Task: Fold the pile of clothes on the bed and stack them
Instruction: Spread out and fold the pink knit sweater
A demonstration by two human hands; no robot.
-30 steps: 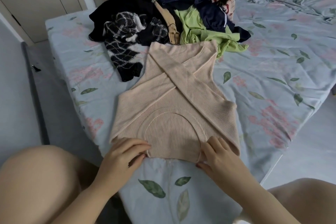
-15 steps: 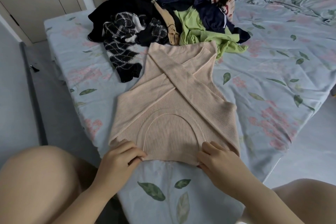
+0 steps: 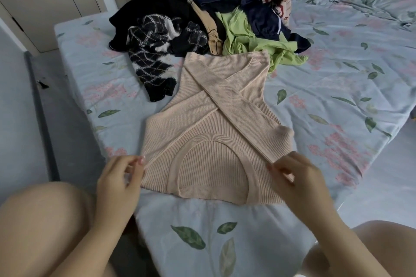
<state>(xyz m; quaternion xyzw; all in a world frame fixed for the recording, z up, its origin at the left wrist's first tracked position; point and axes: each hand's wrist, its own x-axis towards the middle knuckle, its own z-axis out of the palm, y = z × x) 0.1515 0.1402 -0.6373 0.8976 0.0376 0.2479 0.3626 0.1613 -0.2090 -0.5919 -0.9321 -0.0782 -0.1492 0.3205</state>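
My left hand (image 3: 120, 179) and right hand (image 3: 297, 177) pinch the near corners of the sweater (image 3: 209, 132), which lies flat between them.

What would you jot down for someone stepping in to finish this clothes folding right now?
Left hand pinches the near left corner of the beige ribbed knit sweater. Right hand pinches its near right corner.
The sweater lies flat on the floral-sheeted bed, neckline towards the person, sleeves crossed over the body. Behind it sits the unfolded heap of mixed clothes.
Done: sleeves folded in.
Left: fold the sweater's body, fold everything in the heap, stack. No folded stack in view.
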